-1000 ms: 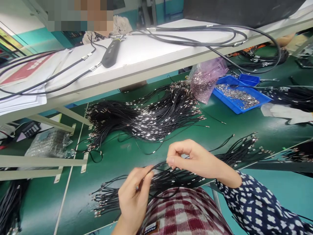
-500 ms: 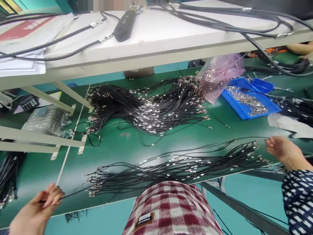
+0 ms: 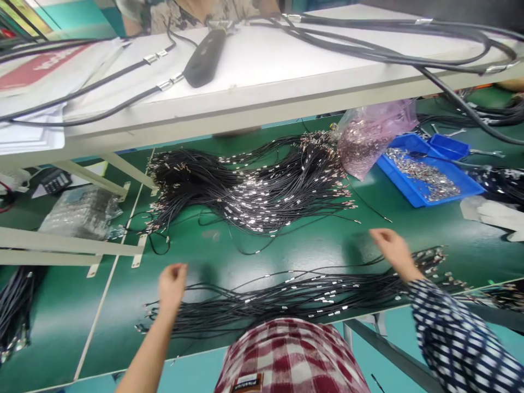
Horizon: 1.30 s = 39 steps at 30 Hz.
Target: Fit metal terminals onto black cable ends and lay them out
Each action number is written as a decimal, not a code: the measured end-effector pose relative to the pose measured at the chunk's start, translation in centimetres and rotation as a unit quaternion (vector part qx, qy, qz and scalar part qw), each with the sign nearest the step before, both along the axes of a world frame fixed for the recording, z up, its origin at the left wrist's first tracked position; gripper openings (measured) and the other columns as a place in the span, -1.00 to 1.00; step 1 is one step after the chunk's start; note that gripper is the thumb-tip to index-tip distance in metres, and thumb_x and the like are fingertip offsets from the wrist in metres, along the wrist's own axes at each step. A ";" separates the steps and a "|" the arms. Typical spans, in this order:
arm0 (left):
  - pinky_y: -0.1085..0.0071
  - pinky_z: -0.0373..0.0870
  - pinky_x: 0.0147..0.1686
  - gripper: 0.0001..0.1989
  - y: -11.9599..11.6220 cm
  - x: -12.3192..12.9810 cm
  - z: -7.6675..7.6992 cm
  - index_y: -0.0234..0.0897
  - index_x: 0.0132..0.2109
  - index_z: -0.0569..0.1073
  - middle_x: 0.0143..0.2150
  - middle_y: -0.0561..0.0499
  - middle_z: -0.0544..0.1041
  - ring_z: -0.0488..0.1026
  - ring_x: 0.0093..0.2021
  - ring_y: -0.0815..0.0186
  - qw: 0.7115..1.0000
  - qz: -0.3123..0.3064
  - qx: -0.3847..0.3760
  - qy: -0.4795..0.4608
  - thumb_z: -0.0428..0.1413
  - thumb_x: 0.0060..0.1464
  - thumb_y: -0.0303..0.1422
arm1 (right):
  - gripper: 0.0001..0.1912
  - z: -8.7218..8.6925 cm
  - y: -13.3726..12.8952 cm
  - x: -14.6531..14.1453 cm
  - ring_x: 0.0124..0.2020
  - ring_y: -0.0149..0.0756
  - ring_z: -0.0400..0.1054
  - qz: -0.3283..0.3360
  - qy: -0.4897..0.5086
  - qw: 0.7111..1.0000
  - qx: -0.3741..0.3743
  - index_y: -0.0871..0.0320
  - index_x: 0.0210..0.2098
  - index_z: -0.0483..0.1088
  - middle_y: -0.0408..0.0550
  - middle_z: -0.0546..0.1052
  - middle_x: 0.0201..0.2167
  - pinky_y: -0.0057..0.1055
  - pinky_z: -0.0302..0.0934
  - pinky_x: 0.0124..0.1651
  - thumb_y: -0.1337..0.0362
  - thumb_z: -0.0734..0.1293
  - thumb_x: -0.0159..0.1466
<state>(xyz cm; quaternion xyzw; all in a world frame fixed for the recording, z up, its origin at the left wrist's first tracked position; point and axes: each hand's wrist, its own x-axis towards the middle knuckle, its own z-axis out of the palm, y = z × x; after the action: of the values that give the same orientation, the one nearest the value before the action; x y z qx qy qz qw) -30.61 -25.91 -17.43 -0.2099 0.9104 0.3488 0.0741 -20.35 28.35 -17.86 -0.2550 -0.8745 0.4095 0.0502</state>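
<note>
Here, left hand and right hand curl near black cords, anything held indiscernible.

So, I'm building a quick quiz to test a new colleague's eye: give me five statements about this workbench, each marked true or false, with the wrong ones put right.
1. The blue tray holds small metal parts. True.
2. The pink bag stands to the right of the tray. False: it stands at the tray's left.
3. The black-handled tool lies on the white shelf. True.
4. The left hand and right hand touch each other. False: they are well apart.
5. A larger cable bundle lies beyond the nearer cable bundle. True.
</note>
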 end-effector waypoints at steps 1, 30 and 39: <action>0.25 0.47 -0.22 -0.80 2.3 -1.1 -1.2 -0.36 -0.12 0.45 -0.18 -0.04 0.50 0.48 -0.23 0.28 0.999 -0.041 0.029 -0.019 0.10 0.21 -0.30 | -0.66 -1.1 -2.7 -2.5 -0.52 -0.22 0.37 0.023 -0.001 1.000 -0.002 0.17 -0.42 0.42 0.02 0.46 -0.54 -0.30 0.22 -0.43 0.03 0.25 0.29; 0.37 0.47 -0.37 -0.76 11.5 -4.4 -1.0 -0.36 -0.11 0.43 -0.25 0.00 0.48 0.45 -0.36 0.37 0.774 0.084 0.607 -0.158 0.06 0.24 -0.24 | -0.87 0.6 -8.9 7.0 -0.60 -0.30 0.41 0.435 -0.413 0.799 -0.042 0.15 -0.62 0.52 -0.19 0.47 -0.68 -0.52 0.16 -0.57 0.50 0.44 -0.13; 0.54 -0.04 -0.67 -0.63 13.1 7.9 0.6 -0.34 -0.27 0.41 -0.70 0.27 0.12 -0.08 -0.72 0.54 0.809 -0.057 0.566 -0.148 0.16 0.10 -0.06 | -0.65 2.4 -7.4 0.7 -0.09 0.02 0.45 0.267 -0.272 0.919 0.098 0.23 -0.09 0.50 0.24 0.52 -0.10 -0.15 0.25 -0.06 0.54 0.25 0.17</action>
<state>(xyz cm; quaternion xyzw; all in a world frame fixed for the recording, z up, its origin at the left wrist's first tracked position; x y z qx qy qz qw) -22.73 -12.86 -16.81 -0.1275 0.5404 0.7617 0.3339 -19.69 20.98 -15.47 -0.1078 -0.9256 0.2350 -0.2763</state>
